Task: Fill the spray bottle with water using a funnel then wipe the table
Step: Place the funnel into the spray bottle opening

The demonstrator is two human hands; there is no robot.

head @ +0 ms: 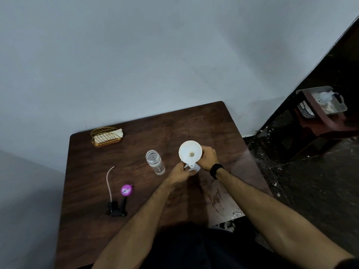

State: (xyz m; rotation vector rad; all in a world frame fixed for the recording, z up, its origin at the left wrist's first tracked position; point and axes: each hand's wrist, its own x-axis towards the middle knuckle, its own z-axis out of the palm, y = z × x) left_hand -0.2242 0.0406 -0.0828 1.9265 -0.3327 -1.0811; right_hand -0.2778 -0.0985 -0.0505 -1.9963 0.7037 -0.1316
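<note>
Most of the spray bottle (196, 167) is hidden beneath the white funnel (190, 152) and both hands; only a pale sliver shows. The left hand (180, 173) is wrapped around the bottle's body, and the right hand (207, 158) grips at the funnel's far side. They sit mid-worktop (136, 144). The funnel's round bowl faces up, seated over the bottle. A clear water bottle (155, 162) stands uncapped just left.

- Purple cap (126, 190) lying on the table (97, 171): white print on its top, but too small and blurred to read.
- Nothing else here carries any lettering, number or sign that can be made out.
</note>
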